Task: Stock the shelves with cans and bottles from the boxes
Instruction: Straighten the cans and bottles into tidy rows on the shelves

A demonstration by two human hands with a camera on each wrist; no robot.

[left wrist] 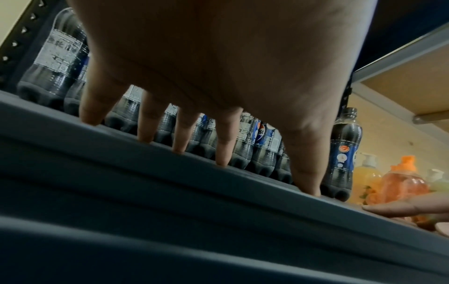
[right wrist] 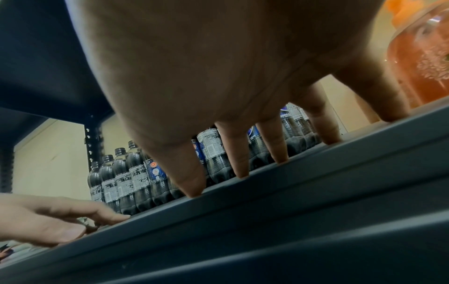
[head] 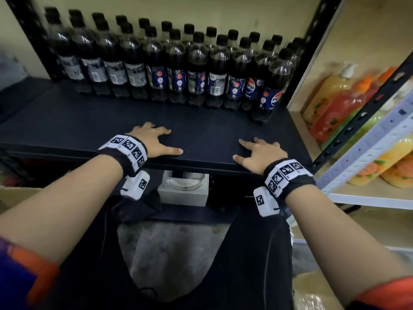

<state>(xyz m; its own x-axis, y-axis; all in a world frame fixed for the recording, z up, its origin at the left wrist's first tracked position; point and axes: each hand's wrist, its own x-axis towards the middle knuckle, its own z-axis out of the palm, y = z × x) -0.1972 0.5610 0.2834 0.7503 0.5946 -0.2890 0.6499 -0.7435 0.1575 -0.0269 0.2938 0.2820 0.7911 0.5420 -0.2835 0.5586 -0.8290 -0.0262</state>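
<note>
Dark cola bottles [head: 176, 70] with black caps stand in two rows along the back of the black shelf [head: 89, 121]. The nearest bottle [head: 271, 95] stands a little forward at the right end. My left hand [head: 152, 139] rests on the shelf's front edge, fingers spread, tips touching the board and holding nothing. My right hand [head: 257, 153] rests the same way further right, also empty. The left wrist view shows the left fingertips [left wrist: 179, 148] on the shelf with the bottles [left wrist: 260, 146] behind. The right wrist view shows the right fingertips [right wrist: 243, 169] on the shelf and the bottles [right wrist: 126, 182] beyond.
To the right a white-framed shelf unit [head: 366, 153] holds orange, yellow and green drink bottles [head: 335, 108]. A black perforated upright [head: 319, 34] separates the two units. Below the black shelf sits a white box [head: 184, 190]. My dark-trousered legs are in the foreground.
</note>
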